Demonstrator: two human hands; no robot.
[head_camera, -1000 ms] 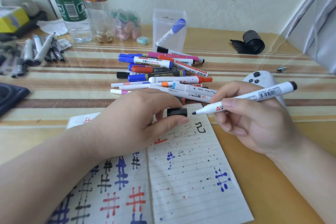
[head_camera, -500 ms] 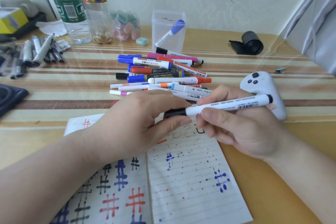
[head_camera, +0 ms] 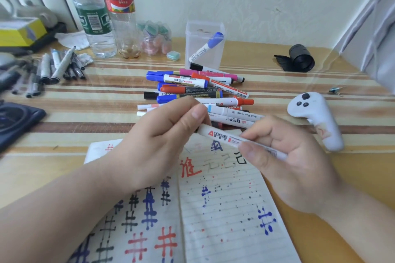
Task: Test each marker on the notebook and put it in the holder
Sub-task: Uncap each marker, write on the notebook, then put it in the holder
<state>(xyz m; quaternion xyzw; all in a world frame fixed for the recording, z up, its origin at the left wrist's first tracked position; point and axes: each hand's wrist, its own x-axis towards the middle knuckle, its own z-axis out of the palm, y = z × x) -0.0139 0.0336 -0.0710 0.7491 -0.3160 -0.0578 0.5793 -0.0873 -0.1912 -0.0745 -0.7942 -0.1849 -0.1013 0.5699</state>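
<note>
A white marker (head_camera: 222, 136) with a red logo hangs above the open notebook (head_camera: 224, 209), held by both hands. My left hand (head_camera: 162, 141) pinches its capped end between thumb and fingers, so the black cap is hidden. My right hand (head_camera: 284, 160) grips the barrel's other end. The notebook pages carry red, blue and black test marks. A pile of several coloured markers (head_camera: 196, 89) lies just beyond my hands. Behind the pile stands the clear plastic holder (head_camera: 192, 38), with one blue-capped whiteboard marker (head_camera: 206, 49) leaning inside.
Two plastic bottles (head_camera: 119, 19) and a jar of small cases (head_camera: 154, 38) stand at the back. Several grey pens (head_camera: 55, 66) lie at the left, beside a dark case (head_camera: 17, 119). A white controller (head_camera: 316, 117) and a black roll (head_camera: 299, 57) sit to the right.
The black cap in my left hand has been pushed onto the marker's tip. Both hands then tilted the capped marker, cap end up-left, and lifted slightly above the page.
</note>
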